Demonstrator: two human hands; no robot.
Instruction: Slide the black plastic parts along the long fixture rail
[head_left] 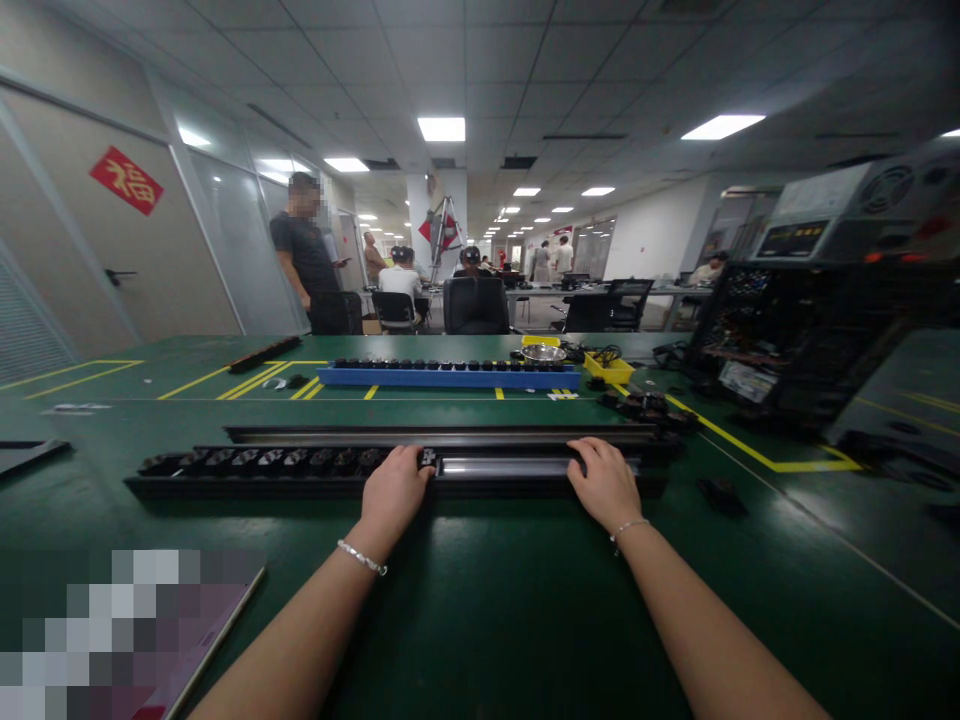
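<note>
A long black channel rail (285, 488) lies across the green table in front of me. Several small black parts with metallic tops (321, 458) sit in a row in its left half. A bare shiny strip (502, 467) shows between my hands. My left hand (394, 490) is closed at the right end of the row, thumb and fingers at a small black part (428, 457). Its fingertips are partly hidden. My right hand (607, 485) rests over the right half of the rail with its fingers curled onto it. A second black rail (300, 434) lies just behind.
A blue rail (450, 379) with a row of black parts lies farther back. Yellow trays (609, 368), a metal bowl (543, 353) and loose black parts (646, 405) are at right. An open computer case (780, 330) stands far right; a pixelated flat object (217, 640) lies front left.
</note>
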